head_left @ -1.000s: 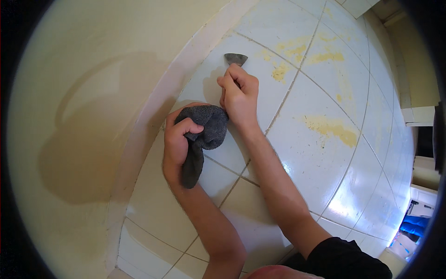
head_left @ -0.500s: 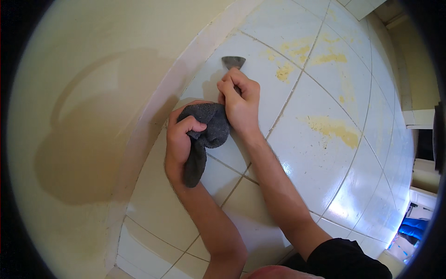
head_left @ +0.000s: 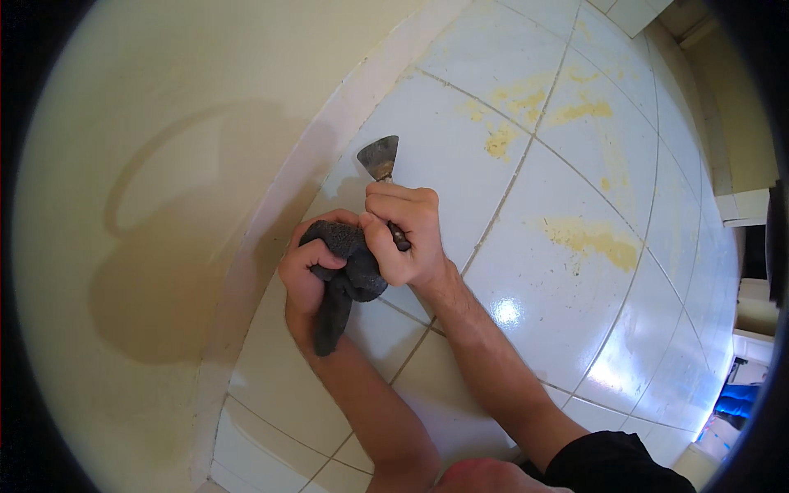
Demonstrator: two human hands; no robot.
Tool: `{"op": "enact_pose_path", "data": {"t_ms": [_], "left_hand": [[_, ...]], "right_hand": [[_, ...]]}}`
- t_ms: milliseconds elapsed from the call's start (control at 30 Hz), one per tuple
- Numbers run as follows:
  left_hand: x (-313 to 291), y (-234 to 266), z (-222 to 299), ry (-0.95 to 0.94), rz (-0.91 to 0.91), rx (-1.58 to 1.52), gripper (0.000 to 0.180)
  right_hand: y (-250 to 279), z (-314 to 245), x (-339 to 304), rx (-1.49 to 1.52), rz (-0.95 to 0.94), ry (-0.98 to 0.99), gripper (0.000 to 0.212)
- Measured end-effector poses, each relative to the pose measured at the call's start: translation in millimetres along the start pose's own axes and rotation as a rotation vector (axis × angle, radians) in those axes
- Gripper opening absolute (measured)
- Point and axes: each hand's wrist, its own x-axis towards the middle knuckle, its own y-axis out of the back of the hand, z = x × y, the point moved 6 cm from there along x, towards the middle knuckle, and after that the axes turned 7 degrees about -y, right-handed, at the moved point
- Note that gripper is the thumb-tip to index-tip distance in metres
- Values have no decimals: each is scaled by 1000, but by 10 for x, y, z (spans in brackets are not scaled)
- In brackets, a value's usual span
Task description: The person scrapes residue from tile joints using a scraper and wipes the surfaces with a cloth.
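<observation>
A bunched dark grey cloth (head_left: 335,300) is gripped in my left hand (head_left: 302,275), its loose end hanging down over the wrist. My right hand (head_left: 408,226) is closed round the handle of a scraper (head_left: 380,156). The scraper's flat, worn metal blade points up and slightly left, away from me, and the butt of its handle shows beside my thumb. Both hands are close together, with the right one against the upper edge of the cloth. Beneath them are white tiles (head_left: 448,172) with dark joints.
Yellow residue patches (head_left: 604,245) mark the tiles to the right, with more yellow smears (head_left: 497,140) farther up. A cream wall (head_left: 164,271) with a pale skirting strip (head_left: 329,119) runs along the left. Something blue (head_left: 735,398) shows at the far right edge.
My right hand has drawn the scraper back toward me and left, close against the cloth. The blade has turned to point more up-left. My left hand has shifted slightly down and left with the cloth.
</observation>
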Motion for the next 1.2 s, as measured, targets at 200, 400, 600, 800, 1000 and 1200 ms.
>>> {"op": "enact_pose_path", "data": {"t_ms": [200,400,600,800,1000,1200], "left_hand": [[-20,-54,6,-10,62,35,42],[16,-80,-42,-7,53,57,42],[52,-155,-33,3,-31,35,43],[71,-180,-45,10,-42,49,44],[41,-193,-35,40,-87,94,45],[41,-206,-34,36,-56,98,45]], "right_hand": [[-6,45,4,29,-5,-47,20],[29,49,17,28,-13,-75,20],[105,77,-39,-149,191,-134,21],[171,239,-109,19,393,-312,25],[178,307,-177,343,487,-483,34],[211,266,-193,427,476,-431,37]]}}
